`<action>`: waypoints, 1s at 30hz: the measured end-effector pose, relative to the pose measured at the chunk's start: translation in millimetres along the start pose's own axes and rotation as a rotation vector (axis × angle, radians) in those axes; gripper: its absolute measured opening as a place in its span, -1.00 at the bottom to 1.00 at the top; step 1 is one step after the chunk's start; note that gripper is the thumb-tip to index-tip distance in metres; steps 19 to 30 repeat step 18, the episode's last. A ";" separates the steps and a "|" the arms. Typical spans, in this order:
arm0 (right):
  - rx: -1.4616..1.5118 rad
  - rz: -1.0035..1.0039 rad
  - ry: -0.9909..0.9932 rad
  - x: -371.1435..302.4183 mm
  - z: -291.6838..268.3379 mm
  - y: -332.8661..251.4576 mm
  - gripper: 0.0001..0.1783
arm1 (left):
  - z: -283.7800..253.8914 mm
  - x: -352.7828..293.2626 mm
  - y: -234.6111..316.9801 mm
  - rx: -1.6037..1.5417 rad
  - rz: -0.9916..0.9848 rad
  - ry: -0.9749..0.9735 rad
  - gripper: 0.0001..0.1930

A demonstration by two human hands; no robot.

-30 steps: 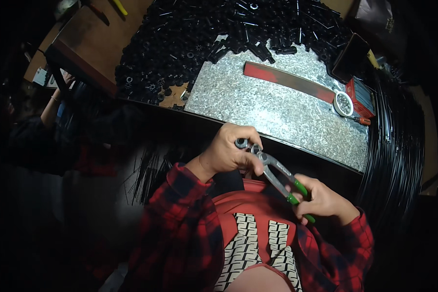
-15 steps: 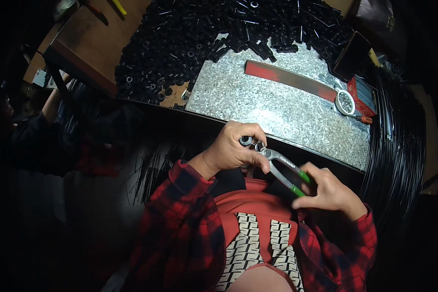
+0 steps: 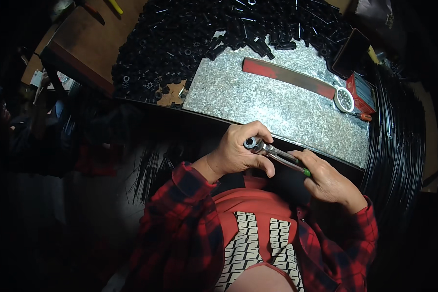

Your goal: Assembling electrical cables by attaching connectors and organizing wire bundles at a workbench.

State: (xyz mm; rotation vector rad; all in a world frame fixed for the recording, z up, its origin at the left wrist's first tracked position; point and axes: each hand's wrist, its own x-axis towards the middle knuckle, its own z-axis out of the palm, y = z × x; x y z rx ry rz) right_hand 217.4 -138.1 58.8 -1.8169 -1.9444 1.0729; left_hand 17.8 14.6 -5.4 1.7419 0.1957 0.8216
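My left hand (image 3: 231, 153) is curled around a small dark cylindrical part (image 3: 250, 142), whose round hollow end shows between thumb and forefinger. Most of that part is hidden in the palm. The metal jaws of a pair of green-handled pincers (image 3: 277, 155) meet it there; the exact point of contact is too small to make out. Wrapped around the pincers' handles, my right hand (image 3: 326, 176) squeezes them close together. Both hands are held over my lap, just in front of the table edge.
A speckled board (image 3: 219, 92) covers the table's front, with a long red-brown bar (image 3: 289, 78), a white cup of small metal pieces (image 3: 344, 100) and an orange-handled screwdriver (image 3: 364, 117) on it. Black parts (image 3: 170, 44) are heaped behind. Thin black rods (image 3: 394, 146) hang at the right.
My right hand has closed the pincers' handles, which were spread apart, and has moved slightly up. The left hand has stayed almost in place, its cylindrical part shifted slightly right.
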 end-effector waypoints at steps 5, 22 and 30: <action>0.076 -0.014 0.065 7.6 13.8 1.6 -0.52 | 2.8 -2.9 -3.5 -0.022 0.000 0.095 -0.31; -0.270 -0.005 0.365 13.1 31.1 23.7 -0.66 | 12.5 -6.2 -2.0 -0.031 -0.111 0.144 -0.24; -0.270 -0.005 0.365 13.1 31.1 23.7 -0.66 | 12.5 -6.2 -2.0 -0.031 -0.111 0.144 -0.24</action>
